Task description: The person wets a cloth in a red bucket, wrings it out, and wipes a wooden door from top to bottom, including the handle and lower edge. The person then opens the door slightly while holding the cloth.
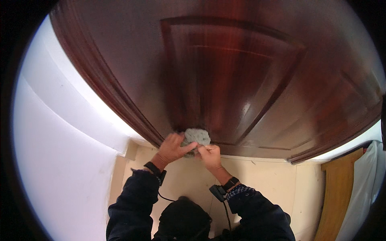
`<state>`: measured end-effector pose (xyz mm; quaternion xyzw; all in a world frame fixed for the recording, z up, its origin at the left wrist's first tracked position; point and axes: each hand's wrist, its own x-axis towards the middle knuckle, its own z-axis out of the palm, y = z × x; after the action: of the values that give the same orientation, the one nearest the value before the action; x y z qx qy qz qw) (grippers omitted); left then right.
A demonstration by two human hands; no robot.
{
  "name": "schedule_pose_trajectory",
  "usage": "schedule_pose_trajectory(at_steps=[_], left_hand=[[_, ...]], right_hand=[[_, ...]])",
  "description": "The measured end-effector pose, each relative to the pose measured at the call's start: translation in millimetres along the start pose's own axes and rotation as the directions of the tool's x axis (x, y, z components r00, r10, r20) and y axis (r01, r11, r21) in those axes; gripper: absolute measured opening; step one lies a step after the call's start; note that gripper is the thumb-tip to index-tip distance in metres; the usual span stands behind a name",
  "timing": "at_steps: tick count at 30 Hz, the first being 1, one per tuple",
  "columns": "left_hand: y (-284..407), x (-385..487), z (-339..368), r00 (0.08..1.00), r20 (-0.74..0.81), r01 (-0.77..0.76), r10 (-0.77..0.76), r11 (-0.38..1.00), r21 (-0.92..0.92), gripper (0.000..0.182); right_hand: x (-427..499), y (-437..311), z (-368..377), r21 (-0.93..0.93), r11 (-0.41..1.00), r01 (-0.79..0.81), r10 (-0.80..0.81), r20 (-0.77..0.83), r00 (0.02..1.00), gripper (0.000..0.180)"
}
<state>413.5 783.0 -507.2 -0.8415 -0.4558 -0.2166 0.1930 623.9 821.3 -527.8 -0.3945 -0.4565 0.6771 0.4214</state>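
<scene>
A grey, fluffy cloth or pad [197, 136] is between my two hands, close to the lower part of a glossy dark red-brown panelled wooden door [223, 90]. My left hand [173, 147] grips its left and lower side, the thumb pointing right across it. On its lower right edge my right hand [209, 153] pinches it with curled fingers. The fingertips of both hands are partly hidden and slightly blurred, so whether the pad touches the door cannot be told. Each wrist wears a black strap with a small black device and a cable.
A white wall [69, 129] with a beige skirting [131, 150] runs along the left. Pale floor tiles [265, 180] lie below the door. At the right stands a brown wooden board or furniture piece [339, 186] with whitish plastic sheeting [363, 180] beside it.
</scene>
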Motion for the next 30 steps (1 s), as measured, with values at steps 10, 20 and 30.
schedule_pose_trajectory(at_steps=[10,20,30], left_hand=[[1.3,-25.4,-15.1,0.981,0.109,0.162,-0.160,0.987,-0.005,0.039],[-114.2,134.0,-240.9,0.356,-0.912,0.564,-0.205,0.825,0.034,0.065],[-120.4,95.8,-227.1,0.453,-0.754,0.605,-0.476,0.785,-0.133,0.065]], right_hand=[[-9.9,-31.5,22.3,-0.071,0.896,-0.439,0.444,0.215,0.870,0.037],[-9.5,-68.6,43.0,-0.023,0.999,-0.025,0.031,0.392,0.919,0.031],[3.7,-152.2,104.4,-0.159,0.981,0.107,-0.059,0.279,0.959,0.024]])
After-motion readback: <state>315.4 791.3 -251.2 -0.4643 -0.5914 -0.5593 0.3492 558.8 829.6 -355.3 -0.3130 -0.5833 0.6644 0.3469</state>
